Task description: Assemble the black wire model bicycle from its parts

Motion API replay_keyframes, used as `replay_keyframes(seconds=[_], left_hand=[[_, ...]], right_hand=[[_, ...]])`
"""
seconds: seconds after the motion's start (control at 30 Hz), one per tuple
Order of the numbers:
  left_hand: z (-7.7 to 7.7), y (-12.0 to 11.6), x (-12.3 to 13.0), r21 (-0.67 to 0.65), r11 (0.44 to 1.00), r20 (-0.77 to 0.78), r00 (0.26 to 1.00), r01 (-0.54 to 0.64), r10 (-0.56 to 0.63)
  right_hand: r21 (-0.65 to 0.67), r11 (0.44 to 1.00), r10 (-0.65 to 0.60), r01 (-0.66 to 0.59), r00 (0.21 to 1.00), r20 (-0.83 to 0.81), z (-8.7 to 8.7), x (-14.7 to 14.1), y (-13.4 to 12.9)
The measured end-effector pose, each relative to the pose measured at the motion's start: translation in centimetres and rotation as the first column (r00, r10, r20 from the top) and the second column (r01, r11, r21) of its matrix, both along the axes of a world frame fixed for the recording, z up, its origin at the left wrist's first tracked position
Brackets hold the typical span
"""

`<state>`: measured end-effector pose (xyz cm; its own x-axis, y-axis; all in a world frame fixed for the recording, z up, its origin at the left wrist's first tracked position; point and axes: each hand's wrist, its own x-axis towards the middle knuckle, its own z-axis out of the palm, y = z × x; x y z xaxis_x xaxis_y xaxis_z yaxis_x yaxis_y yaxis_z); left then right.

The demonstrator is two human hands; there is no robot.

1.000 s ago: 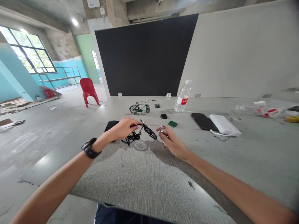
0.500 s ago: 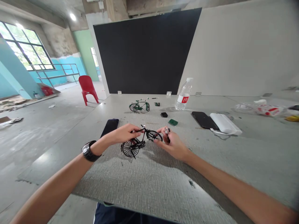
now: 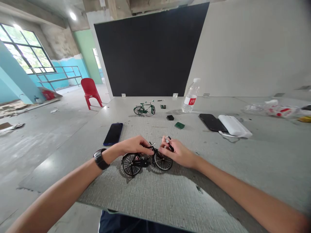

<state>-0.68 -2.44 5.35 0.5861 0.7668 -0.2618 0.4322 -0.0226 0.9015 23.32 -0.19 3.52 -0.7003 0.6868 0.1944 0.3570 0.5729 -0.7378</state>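
A black model bicycle (image 3: pixel 145 162) stands on the table close in front of me, its front wheel to the right. My left hand (image 3: pixel 136 145) is closed on the top of its frame, behind the handlebar; the fingers hide much of the frame and the saddle. Near the front of the bicycle, my right hand (image 3: pixel 176 150) is closed round a small black-and-silver piece (image 3: pixel 167 140), whose kind I cannot make out. Its fingertips are close to the handlebar and the front wheel; whether they touch is hard to tell.
Farther back stands a green model bicycle (image 3: pixel 144 108). Small black (image 3: pixel 170 117) and green parts (image 3: pixel 179 125) lie before a water bottle (image 3: pixel 190 97). One phone (image 3: pixel 113 134) lies left; another dark phone (image 3: pixel 211 123) and a white case (image 3: pixel 234 126) lie right. A black panel (image 3: pixel 153 55) rises behind.
The black bicycle has come nearer to me, and its front wheel has dropped to the table. Both hands moved with it, the right one slightly leftward and still holding the small piece.
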Motion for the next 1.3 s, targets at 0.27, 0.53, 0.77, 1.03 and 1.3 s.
replay_keyframes(seconds=[0.27, 0.53, 0.77, 1.03, 1.3], left_hand=[[1.7, 0.3, -0.2, 0.183, 0.981, -0.147, 0.988, 0.067, -0.040], [5.2, -0.2, 0.7, 0.632, 0.764, -0.417, 0.888, 0.128, 0.196], [3.7, -1.5, 1.9, 0.696, 0.708, -0.413, 0.874, 0.121, 0.256], [3.6, -2.0, 2.0, 0.698, 0.706, -0.413, 0.873, 0.120, 0.260], [3.0, -2.0, 1.8, 0.690, 0.710, -0.432, 0.867, 0.140, 0.248]], right_hand=[[0.060, 0.981, -0.175, 0.183, 0.977, -0.122, 0.3, 0.5, 1.0], [0.015, 0.960, -0.271, 0.279, 0.942, -0.198, 0.1, 0.9, 1.7], [0.103, 0.932, -0.301, 0.347, 0.901, -0.312, 0.6, 0.7, 0.6], [0.015, 0.960, -0.258, 0.281, 0.900, -0.351, 1.2, 0.2, -0.2], [0.144, 0.963, -0.179, 0.228, 0.940, -0.292, 1.7, 0.0, -0.9]])
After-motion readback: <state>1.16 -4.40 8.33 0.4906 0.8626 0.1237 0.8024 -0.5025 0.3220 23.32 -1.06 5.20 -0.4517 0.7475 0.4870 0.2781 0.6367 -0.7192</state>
